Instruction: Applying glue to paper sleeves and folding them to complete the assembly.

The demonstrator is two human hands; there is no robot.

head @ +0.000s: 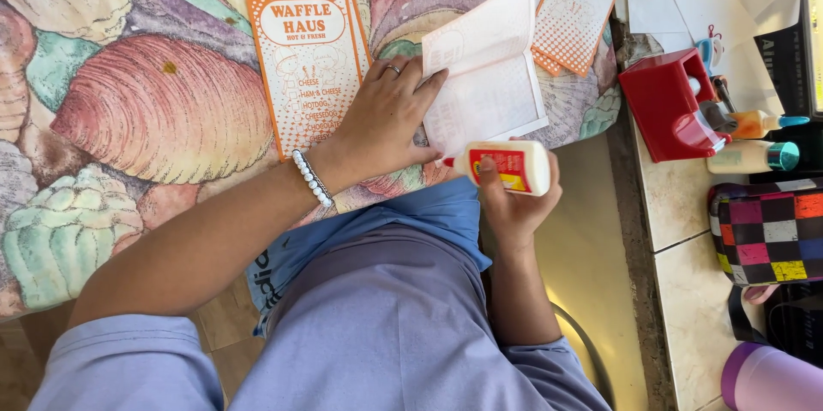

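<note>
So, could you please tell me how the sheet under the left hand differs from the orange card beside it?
The folded sheet shows its pale, nearly white side; the orange card lies printed side up. The sheet is bent along a crease and pinned by the left hand; the card lies flat, only its corner under that hand. Both rest on the shell-patterned cloth.

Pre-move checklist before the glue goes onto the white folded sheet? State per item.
1. Left hand flat on white folded sheet, pinning it: ok.
2. Right hand grips glue bottle, red tip pointing at the sheet's lower left corner: ok.
3. Tip touching paper: cannot tell, left hand's edge covers the spot.
4. Cap off or nozzle open: cannot tell.
5. Sheet lies flat: not ok, upper flap is raised along the fold.
6. Nearby orange printed cards apart from the tip: ok, one lies partly under the left hand but away from the nozzle.
</note>
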